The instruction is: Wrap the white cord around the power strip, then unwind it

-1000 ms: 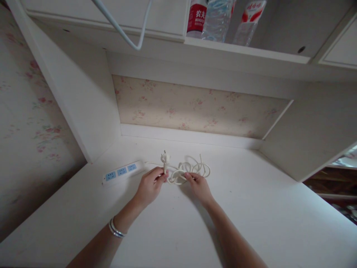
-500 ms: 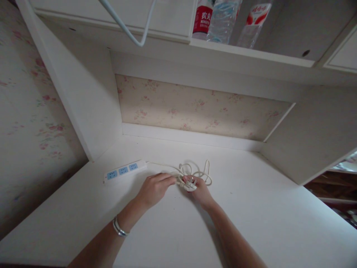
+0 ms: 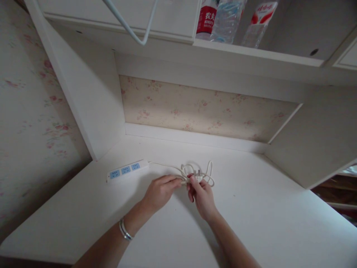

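Observation:
My right hand (image 3: 203, 195) is closed on a white plug (image 3: 198, 178), whose metal prongs point up and away from me. Just to its left, my left hand (image 3: 162, 189) pinches the white cord (image 3: 184, 174) close to the plug. Loops of that cord lie on the desk behind and to the right of my fingers. The cord runs left to a white power strip (image 3: 127, 169) with blue socket panels, lying flat on the desk. My fingers partly hide the plug's body and the gripped cord.
The white desk (image 3: 251, 223) has side panels and a low back ledge (image 3: 195, 137). Overhead, a shelf holds several plastic bottles (image 3: 227, 20). A pale bent bar (image 3: 143, 41) hangs at upper left. Floral wallpaper (image 3: 58, 126) covers the left wall.
My right hand has turned and shifted its grip on the plug, so the prongs now point away and the thumb lies on top. My left hand stays on the cord. The view has shifted slightly.

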{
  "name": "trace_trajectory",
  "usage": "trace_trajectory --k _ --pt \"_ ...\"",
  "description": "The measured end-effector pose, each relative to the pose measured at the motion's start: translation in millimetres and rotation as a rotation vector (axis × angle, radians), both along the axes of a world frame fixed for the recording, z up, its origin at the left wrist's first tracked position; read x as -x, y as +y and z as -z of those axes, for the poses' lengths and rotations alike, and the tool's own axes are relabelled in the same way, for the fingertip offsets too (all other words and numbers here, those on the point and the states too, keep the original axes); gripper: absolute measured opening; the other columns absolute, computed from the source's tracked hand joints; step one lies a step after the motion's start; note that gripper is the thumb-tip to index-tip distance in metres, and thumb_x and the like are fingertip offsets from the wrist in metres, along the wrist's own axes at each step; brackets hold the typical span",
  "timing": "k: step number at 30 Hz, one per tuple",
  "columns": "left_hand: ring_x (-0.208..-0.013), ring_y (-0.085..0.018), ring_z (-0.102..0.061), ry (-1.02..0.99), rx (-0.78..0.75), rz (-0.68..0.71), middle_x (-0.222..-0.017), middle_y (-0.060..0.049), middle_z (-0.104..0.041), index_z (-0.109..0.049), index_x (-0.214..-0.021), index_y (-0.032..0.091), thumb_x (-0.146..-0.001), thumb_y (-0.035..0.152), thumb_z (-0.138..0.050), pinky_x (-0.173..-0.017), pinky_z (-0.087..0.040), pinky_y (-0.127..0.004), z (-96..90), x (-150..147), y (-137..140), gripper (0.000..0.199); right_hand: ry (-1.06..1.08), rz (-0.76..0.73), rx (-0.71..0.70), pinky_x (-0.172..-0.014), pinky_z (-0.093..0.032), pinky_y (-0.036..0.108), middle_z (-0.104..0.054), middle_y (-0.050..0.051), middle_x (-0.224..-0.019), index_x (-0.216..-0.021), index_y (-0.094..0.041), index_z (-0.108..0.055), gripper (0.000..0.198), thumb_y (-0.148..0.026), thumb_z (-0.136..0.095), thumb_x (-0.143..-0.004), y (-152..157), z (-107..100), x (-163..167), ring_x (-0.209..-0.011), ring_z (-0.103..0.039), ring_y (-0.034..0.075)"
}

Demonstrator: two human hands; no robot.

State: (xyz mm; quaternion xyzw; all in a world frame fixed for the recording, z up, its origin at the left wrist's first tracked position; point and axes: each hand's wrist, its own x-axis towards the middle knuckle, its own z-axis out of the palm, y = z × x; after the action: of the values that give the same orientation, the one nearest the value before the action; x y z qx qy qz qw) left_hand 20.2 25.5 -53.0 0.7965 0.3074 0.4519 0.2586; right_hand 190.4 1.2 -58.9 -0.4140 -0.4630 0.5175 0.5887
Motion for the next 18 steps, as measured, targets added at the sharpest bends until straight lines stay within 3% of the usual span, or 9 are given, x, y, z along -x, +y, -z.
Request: trace_trajectory --k 4,7,12,18 --pt "-0.100 -0.022 -0.057 -0.018 -0.008 -0.122 -0.106 -0.006 -0.066 -0.066 -0.109 0.031 -0.080 0.026 -0.062 -0.090 -0.042 -0.033 3.9 1.9 6.4 0.030 -0.047 0.094 -0.018 -0.036 -0.030 0.019 -0.057 0.000 -0.064 -0.077 -0.015 -0.058 0.032 -0.047 -0.062 -0.078 3.3 -1.2 -5.6 -0.039 -0.044 0.006" --pt "-0.100 -0.023 -0.057 -0.098 0.134 -0.221 -0.116 -0.008 -0.061 -0.061 -0.117 0.027 -0.075 0.028 -0.067 -0.086 -0.044 -0.033 19.1 7.4 19.4 0.042 -0.049 0.170 -0.052 -0.038 -0.034 0.020 -0.058 0.000 -0.067 -0.081 -0.017 -0.058 0.030 -0.046 -0.064 -0.076 4.0 -4.5 -12.0 -0.042 -0.046 0.007" --pt "-0.071 -0.020 -0.061 -0.125 0.440 -0.038 -0.080 -0.005 -0.070 -0.069 -0.085 0.020 -0.076 0.032 -0.063 -0.067 -0.046 -0.029 40.0 6.6 33.4 0.016 -0.079 0.227 -0.081 -0.038 -0.035 0.020 -0.054 -0.002 -0.059 -0.083 -0.017 -0.057 0.029 -0.045 -0.063 -0.078 3.7 -8.6 -18.4 -0.042 -0.045 0.009" --pt "-0.070 -0.019 -0.063 -0.022 0.505 -0.093 -0.076 -0.005 -0.067 -0.064 -0.078 0.016 -0.081 0.043 -0.055 -0.060 -0.047 -0.026 31.8 -3.9 29.2 0.029 -0.221 0.332 -0.148 -0.043 -0.037 0.021 -0.054 -0.002 -0.057 -0.083 -0.016 -0.057 0.028 -0.044 -0.061 -0.080 -0.4 -13.0 -23.7 -0.043 -0.047 0.009"
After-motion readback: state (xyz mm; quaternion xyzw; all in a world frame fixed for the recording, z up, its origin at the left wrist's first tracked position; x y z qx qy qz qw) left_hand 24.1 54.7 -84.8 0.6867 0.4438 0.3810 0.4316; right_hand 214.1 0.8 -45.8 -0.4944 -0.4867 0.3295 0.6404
